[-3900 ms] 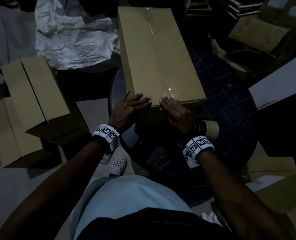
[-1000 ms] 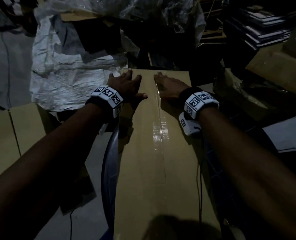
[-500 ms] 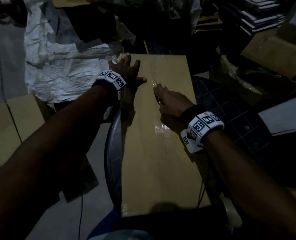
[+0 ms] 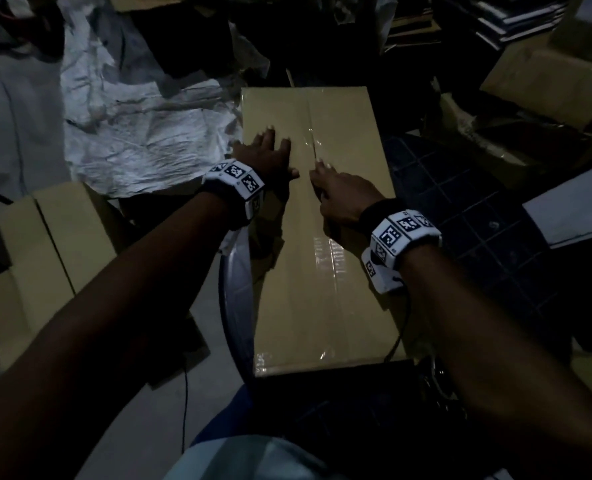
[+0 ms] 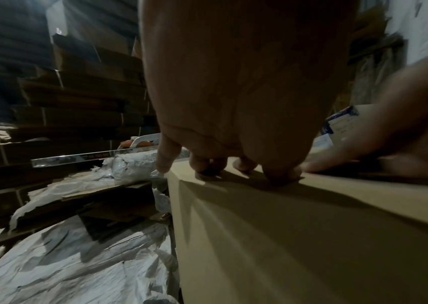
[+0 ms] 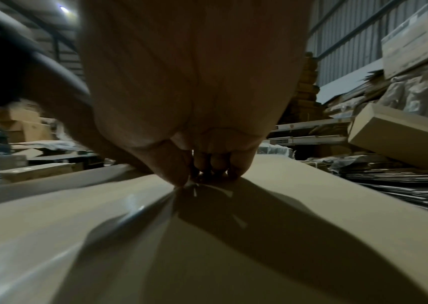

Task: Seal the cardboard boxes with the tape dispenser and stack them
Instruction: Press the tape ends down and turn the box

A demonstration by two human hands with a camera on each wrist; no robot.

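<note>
The cardboard box [image 4: 322, 216] is lying on the round surface [image 4: 233, 289], long axis running near to far. The left hand [image 4: 270, 157], fingers spread, is pressing its left flap. The right hand [image 4: 343, 199], nearer, fingertips bunched together, is pressing the clear tape [image 4: 325, 251] along the centre seam.

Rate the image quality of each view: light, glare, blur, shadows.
Head view: dim and underexposed, glare on the tape along the cardboard box. Left wrist view: the left hand looms large, the right hand smeared by motion blur. Right wrist view: soft, fanned shadows under the fingers.
</note>
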